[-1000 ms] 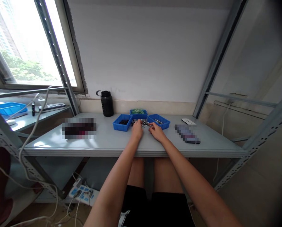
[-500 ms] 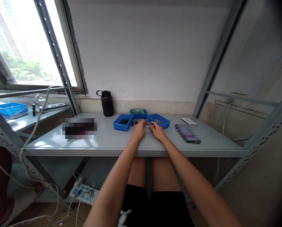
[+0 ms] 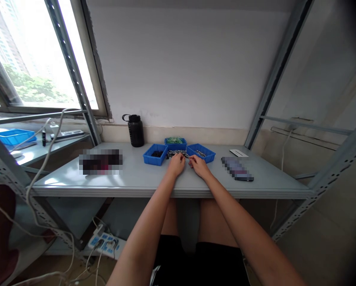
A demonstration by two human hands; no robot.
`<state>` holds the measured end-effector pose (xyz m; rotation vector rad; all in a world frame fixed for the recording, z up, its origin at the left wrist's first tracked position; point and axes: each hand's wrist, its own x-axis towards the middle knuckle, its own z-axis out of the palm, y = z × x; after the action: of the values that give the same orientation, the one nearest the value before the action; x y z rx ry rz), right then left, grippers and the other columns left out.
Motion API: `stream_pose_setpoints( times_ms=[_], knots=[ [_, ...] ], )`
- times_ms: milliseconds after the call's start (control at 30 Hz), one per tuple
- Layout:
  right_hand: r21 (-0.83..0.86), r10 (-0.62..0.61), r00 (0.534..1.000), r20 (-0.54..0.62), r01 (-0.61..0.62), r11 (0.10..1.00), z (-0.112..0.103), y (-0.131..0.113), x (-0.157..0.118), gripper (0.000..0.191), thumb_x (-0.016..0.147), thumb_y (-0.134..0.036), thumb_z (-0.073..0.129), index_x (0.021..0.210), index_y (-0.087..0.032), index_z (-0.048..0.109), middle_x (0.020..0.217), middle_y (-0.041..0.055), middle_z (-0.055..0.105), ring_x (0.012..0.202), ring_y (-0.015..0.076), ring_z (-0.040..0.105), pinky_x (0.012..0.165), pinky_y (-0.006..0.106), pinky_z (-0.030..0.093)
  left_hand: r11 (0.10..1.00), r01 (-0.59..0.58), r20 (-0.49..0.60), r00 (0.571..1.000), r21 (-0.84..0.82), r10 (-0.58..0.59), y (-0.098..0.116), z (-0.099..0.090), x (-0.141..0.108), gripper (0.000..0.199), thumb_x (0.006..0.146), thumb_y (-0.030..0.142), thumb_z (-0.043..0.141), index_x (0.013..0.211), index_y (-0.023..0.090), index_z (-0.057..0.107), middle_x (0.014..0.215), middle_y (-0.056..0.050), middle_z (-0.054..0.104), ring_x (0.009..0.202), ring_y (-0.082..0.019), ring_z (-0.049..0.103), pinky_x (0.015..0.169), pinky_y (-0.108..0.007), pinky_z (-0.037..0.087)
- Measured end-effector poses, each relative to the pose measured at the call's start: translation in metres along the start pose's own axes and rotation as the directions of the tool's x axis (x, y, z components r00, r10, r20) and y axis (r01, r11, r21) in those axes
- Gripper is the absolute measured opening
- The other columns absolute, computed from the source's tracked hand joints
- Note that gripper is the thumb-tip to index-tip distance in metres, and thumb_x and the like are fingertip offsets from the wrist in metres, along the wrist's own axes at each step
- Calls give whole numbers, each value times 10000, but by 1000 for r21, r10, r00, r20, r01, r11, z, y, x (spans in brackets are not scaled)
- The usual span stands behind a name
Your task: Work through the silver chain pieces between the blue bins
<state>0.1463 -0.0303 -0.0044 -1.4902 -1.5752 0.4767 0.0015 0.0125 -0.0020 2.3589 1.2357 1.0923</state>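
At the middle of the grey table (image 3: 136, 180), both hands rest close together in front of three blue bins. Left hand (image 3: 177, 164) and right hand (image 3: 199, 166) meet fingertip to fingertip over a small heap of metal parts (image 3: 175, 154) lying loose on the tabletop. Each hand has its fingers curled and pinched, and between them they seem to grip one small metal piece (image 3: 187, 157), though it is too tiny to say for sure what it is or which hand bears it. That piece sits just above the table, at the near edge of the heap, between the left bin and the right bin.

Left bin (image 3: 154, 154) holds dark bits; the back bin (image 3: 175, 142) holds something green; the right bin (image 3: 200, 152) holds more metal parts. All three stand just beside the heap, around its far side.

A black bottle (image 3: 135, 130) stands upright behind the left bin, near the wall. To the right of the hands lies a flat white object (image 3: 238, 152), well apart from the bins. Off to the left, a second shelf carries another blue tray (image 3: 13, 136) and a power strip (image 3: 66, 134), with white cables (image 3: 37, 159) hanging down in front of it.
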Motion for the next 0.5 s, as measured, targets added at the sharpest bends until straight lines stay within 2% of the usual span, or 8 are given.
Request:
stream_pose_setpoints(
  times_ms=[300,500],
  knots=[
    [46,39,998,-46,-37,998,0,-1,0,299,909,-345,532,1140,-157,556,1082,65,606,878,165,615,749,360,530,999,18,82,996,44,-22,3,0,0,279,917,321,533,1128,141,559,1117,-82,585,960,-195,594,825,-399,516],
    [47,66,993,-96,-62,997,1,3,2,305,905,-344,538,1145,-156,552,1089,67,602,887,169,614,754,366,529,998,38,78,996,40,-41,4,-1,-1,283,917,319,532,1136,141,554,1118,-83,583,955,-194,595,817,-395,519]
  ],
)
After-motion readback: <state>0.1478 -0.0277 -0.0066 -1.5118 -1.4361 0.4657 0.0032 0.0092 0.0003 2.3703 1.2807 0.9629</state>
